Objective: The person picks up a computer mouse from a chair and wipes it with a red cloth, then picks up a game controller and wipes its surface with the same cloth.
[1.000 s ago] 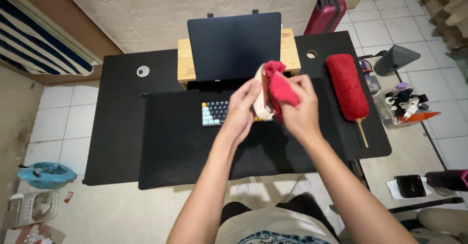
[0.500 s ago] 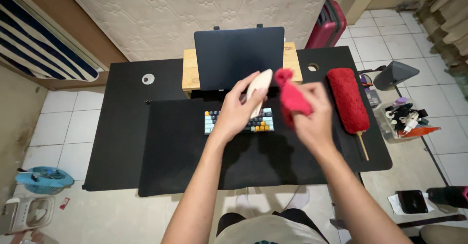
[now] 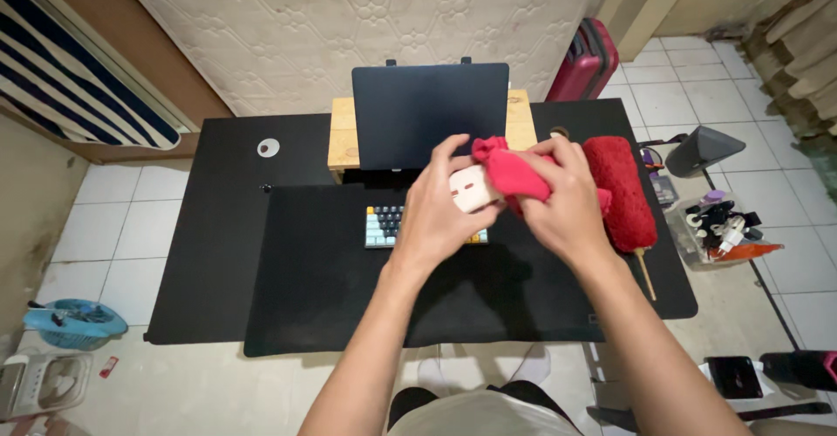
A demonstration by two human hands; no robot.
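My left hand (image 3: 438, 212) grips a small white rounded device (image 3: 471, 190), held above the desk. My right hand (image 3: 567, 200) presses a bunched red cloth (image 3: 513, 171) against that device. Both hands hover over a small keyboard (image 3: 384, 226) with pale blue and orange keys, which lies on a large black desk mat (image 3: 314, 288). Most of the keyboard is hidden behind my hands.
A dark closed laptop (image 3: 430, 113) rests on a wooden stand (image 3: 343, 131) at the back of the black desk (image 3: 209, 218). A red fluffy duster (image 3: 621, 194) lies to the right. A red suitcase (image 3: 582, 63), a clear tray of small items (image 3: 719, 231) and a blue basket (image 3: 74, 323) sit on the tiled floor.
My hands, apart half a second ago, have come together again. The red cloth now lies against the white device, and the view has shifted a little.
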